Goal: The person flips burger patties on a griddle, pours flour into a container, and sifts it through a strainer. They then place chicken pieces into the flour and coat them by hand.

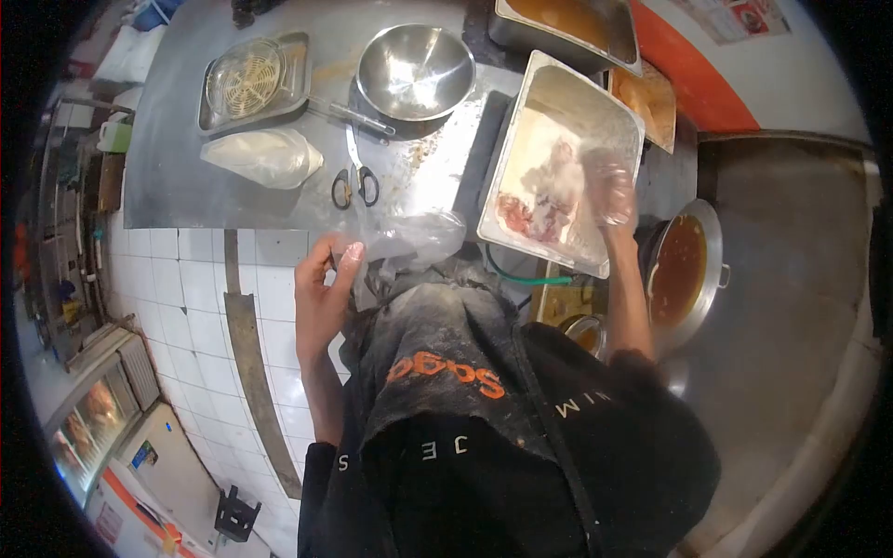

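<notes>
My left hand [326, 279] pinches the edge of a clear plastic bag [423, 234] at the front edge of the metal table. Over the right side of a deep metal tray [498, 172], my right hand [609, 191] is blurred by motion, and its fingers cannot be made out well. White flour [535, 130] and reddish pieces of meat [535, 219] lie in that tray. Black-handled scissors [355, 184] rest on the table beyond my left hand, beside a bag of white powder [265, 158].
A steel bowl [416, 73] stands behind the scissors. To its left, a wire strainer [249, 79] lies on a shallow tray [298, 70]. Another tray [567, 42] holds orange liquid at the back right. A large pan [714, 251] of reddish-brown liquid is at the right.
</notes>
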`<state>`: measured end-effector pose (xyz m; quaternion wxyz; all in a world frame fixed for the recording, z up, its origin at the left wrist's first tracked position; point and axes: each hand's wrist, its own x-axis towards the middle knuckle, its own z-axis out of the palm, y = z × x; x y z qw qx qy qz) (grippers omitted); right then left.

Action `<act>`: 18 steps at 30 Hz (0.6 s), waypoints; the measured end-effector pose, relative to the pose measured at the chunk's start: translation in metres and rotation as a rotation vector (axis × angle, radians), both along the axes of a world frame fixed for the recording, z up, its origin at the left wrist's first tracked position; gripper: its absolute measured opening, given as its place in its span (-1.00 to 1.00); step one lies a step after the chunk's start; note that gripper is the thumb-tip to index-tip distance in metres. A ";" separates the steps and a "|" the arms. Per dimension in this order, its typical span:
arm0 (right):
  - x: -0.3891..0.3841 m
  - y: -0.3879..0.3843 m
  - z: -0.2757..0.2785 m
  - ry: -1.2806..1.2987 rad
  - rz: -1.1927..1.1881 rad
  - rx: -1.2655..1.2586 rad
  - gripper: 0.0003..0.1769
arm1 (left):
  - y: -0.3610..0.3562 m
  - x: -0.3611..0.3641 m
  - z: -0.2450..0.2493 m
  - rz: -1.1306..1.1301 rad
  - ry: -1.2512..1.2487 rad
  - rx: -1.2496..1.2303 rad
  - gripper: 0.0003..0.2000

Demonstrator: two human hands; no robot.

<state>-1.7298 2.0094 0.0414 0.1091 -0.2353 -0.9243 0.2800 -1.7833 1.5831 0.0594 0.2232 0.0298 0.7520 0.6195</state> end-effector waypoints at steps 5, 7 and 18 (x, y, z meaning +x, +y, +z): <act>0.008 0.002 0.001 -0.180 0.390 0.227 -0.56 | 0.010 -0.016 0.012 0.087 0.074 0.081 -0.85; 0.007 -0.015 0.008 -0.032 -0.182 -0.409 -0.50 | 0.012 -0.017 0.023 0.102 0.074 0.110 -0.85; 0.019 -0.022 -0.007 -0.174 -0.087 -0.164 -0.43 | 0.054 -0.080 0.013 0.112 -0.042 0.247 -0.84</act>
